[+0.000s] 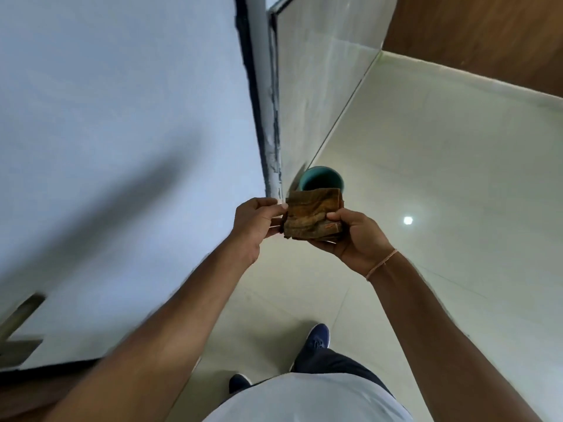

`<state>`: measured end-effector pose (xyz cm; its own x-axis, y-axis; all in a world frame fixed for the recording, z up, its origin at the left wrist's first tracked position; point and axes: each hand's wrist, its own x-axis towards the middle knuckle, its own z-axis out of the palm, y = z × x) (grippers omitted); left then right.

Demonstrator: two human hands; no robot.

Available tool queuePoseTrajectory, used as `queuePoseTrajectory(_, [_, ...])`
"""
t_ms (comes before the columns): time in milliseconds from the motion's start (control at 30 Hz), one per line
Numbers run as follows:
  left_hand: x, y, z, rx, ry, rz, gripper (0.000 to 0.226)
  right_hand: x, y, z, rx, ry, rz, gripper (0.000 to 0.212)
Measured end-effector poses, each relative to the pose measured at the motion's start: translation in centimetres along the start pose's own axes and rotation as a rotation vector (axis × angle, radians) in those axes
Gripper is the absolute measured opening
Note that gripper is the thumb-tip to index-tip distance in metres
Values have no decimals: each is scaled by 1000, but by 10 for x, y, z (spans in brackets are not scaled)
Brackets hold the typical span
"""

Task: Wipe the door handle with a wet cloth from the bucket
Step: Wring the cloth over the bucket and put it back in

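Note:
A brown folded cloth [310,214] is held between both hands at chest height. My left hand [254,226] pinches its left edge with thumb and fingers. My right hand [356,236] grips its right side from below, thumb on top. Directly beyond the cloth, a teal bucket [321,178] stands on the floor by the door frame, its lower rim hidden by the cloth. The metal door handle [19,318] shows at the far left edge on the white door [122,132].
The door frame edge [271,132] runs down the middle, with a tiled wall beyond it. Pale glossy floor tiles [426,178] spread to the right. My feet in dark blue shoes [316,339] stand below the hands. A brown wooden panel [487,35] fills the top right.

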<state>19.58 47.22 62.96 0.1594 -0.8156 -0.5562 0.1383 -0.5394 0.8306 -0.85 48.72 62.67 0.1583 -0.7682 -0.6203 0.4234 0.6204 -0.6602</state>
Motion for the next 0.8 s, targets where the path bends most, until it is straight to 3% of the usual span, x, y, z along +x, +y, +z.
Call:
queuePoseTrajectory(133, [34, 9, 63, 205, 51, 102, 24, 29, -48, -34, -80, 105, -79, 33])
queuePoseTrajectory(267, [44, 23, 116, 551, -60, 456, 19, 56, -92, -50, -56, 130, -78, 34])
queuePoseTrajectory(433, [75, 47, 166, 860, -115, 862, 39, 98, -141, -68, 75, 188, -74, 33])
queuePoseTrajectory(667, [175, 84, 211, 1163, -124, 956, 65, 177, -207, -97, 98, 221, 39, 24])
queuePoseTrajectory(800, [238, 108, 237, 1111, -134, 895, 47, 218, -250, -111, 52, 309, 105, 24])
